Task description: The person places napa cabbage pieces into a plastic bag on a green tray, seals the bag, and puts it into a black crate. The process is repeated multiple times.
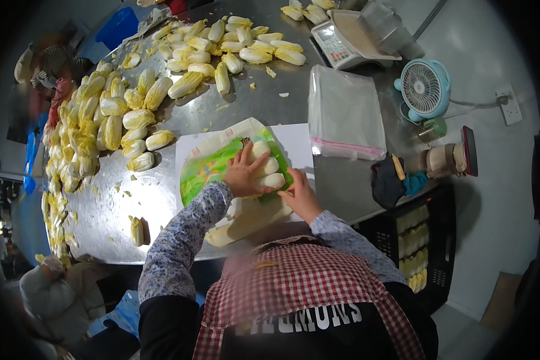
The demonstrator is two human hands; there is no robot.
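My left hand (pixel 247 173) lies with spread fingers over small napa cabbages, holding them down. Three white cabbage ends (pixel 266 167) show beside its fingers. Under them is a green and white printed plastic bag (pixel 207 157), partly covered by my hand and forearm. With thumb and fingertips, my right hand (pixel 302 195) takes the bag's edge close to the cabbage ends. The bag rests on a white sheet (pixel 300 144). Nearest my apron, a pale, rolled or folded packet (pixel 247 222) lies along the table edge; its contents cannot be made out.
Cabbages (pixel 87 121) are heaped on the steel table (pixel 117 193). Clear plastic bags (pixel 346 112), a digital scale (pixel 337 45) and a blue fan (pixel 425 90) stand rightward. A wooden-handled tool (pixel 398 167) lies on dark cloth. A black crate (pixel 441 234) holds packed cabbages. Other people work at left.
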